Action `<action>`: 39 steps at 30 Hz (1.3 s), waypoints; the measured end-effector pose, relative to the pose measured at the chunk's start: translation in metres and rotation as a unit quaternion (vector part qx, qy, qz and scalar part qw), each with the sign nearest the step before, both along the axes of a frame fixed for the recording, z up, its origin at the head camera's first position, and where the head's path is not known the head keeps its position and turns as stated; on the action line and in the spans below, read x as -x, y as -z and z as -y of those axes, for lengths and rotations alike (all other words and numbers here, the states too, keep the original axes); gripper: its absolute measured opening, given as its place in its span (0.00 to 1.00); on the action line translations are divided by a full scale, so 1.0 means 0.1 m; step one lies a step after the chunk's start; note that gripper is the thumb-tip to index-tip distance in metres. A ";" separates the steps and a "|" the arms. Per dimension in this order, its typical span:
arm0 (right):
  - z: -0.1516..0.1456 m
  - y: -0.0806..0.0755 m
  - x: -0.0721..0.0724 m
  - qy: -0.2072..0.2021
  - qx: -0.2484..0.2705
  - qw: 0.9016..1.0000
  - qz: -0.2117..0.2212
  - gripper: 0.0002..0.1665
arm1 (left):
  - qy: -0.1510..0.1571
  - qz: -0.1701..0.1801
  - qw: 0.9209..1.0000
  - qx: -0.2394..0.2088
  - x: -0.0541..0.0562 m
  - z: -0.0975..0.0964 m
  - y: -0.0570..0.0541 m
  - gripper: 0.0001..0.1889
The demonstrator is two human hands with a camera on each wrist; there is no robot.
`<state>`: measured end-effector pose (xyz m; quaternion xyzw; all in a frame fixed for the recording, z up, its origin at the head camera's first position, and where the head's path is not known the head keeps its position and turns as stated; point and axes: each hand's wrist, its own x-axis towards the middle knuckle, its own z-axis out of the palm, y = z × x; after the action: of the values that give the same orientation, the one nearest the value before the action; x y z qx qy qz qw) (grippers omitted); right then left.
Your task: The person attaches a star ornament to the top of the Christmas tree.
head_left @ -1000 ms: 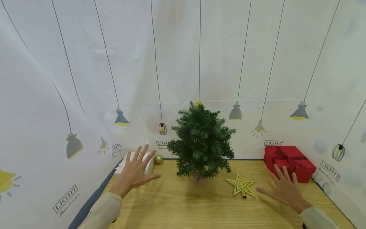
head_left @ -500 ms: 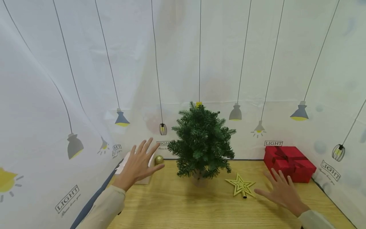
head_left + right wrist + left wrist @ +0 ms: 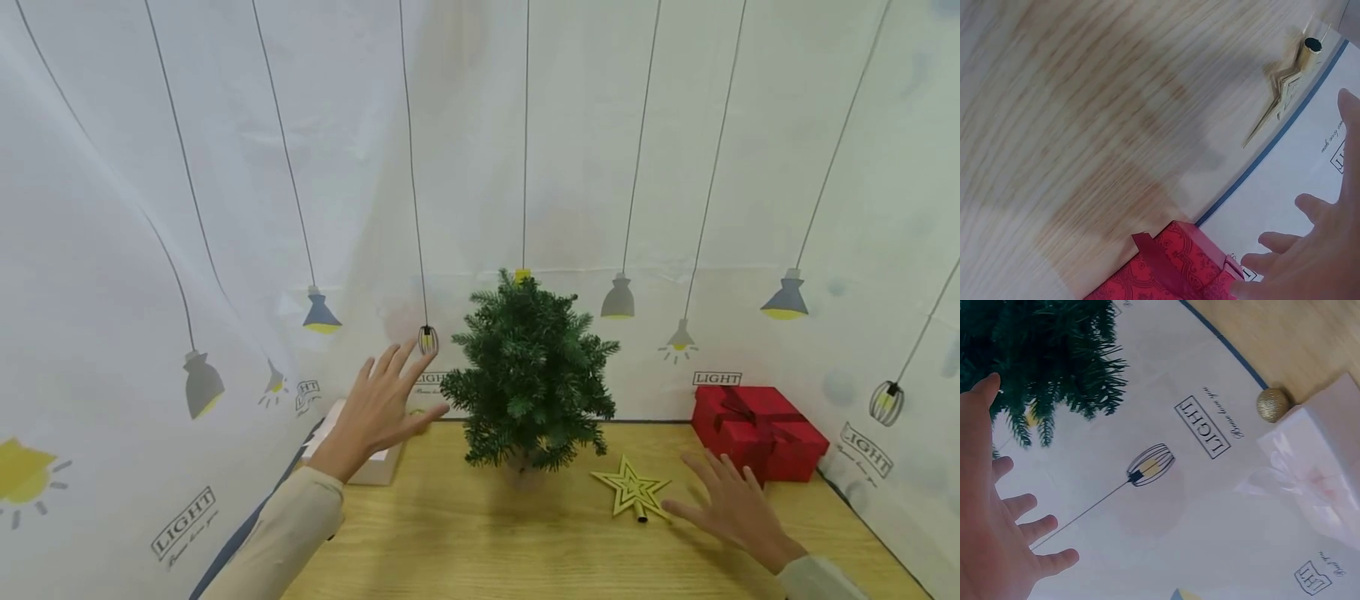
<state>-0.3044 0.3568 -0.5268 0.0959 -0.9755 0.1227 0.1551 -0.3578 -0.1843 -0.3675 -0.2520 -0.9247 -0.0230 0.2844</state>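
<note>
Green tree [image 3: 528, 375] stands upright near the middle of the table [image 3: 465, 542] in your head view, with a gold star [image 3: 628, 485] lying to its right, its tube end toward you. Your left hand [image 3: 375, 408] has its fingers spread and its palm bare, in front of the pale box [image 3: 377, 473] to the left of the tree. Your right hand [image 3: 735, 507] is spread likewise, between the star and the red gift box [image 3: 797, 454]; its thumb tip overlaps the star's edge, and you cannot tell whether they touch. From your left wrist, your thumb crosses the lower branches in the picture, contact unclear, while a gold ball [image 3: 1272, 405] sits just beside the pale box. From your right wrist, your fingertips appear in front of the red gift box, its dark red ribbon [image 3: 1163, 265] showing, and the star lies farther up.
</note>
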 end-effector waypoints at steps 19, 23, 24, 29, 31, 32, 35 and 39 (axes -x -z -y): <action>0.03 0.04 -0.01 -0.004 0.001 1.000 -0.010 0.52 | 0.029 -0.033 0.999 -0.002 0.05 -0.30 -0.45 0.48; 0.02 0.08 -0.02 -0.011 -0.004 1.000 -0.023 0.52 | 0.038 -0.040 0.998 -0.006 0.05 -0.36 -0.55 0.48; 0.02 0.09 -0.02 -0.013 -0.004 1.000 -0.026 0.52 | 0.040 -0.042 0.998 -0.007 0.05 -0.38 -0.57 0.48; 0.05 0.11 -0.04 -0.013 0.002 0.999 -0.031 0.51 | 0.053 -0.049 0.997 -0.012 0.06 -0.49 -0.70 0.47; 0.05 0.11 -0.05 -0.011 0.004 1.000 -0.027 0.51 | 0.059 -0.047 0.997 -0.014 0.06 -0.53 -0.74 0.46; 0.06 0.11 -0.05 -0.010 0.004 1.000 -0.025 0.51 | 0.061 -0.045 0.997 -0.014 0.07 -0.56 -0.76 0.46; 0.07 0.12 -0.05 -0.010 0.007 1.000 -0.023 0.51 | 0.062 -0.039 0.997 -0.013 0.08 -0.62 -0.81 0.45; 0.08 0.13 -0.03 -0.015 0.010 0.999 -0.027 0.51 | 0.063 -0.030 0.997 -0.014 0.10 -0.69 -0.86 0.45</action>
<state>-0.3012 0.3492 -0.5402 0.1124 -0.9682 0.1327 0.1800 -0.3681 -0.1156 -0.2816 -0.3063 -0.8977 -0.0460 0.3133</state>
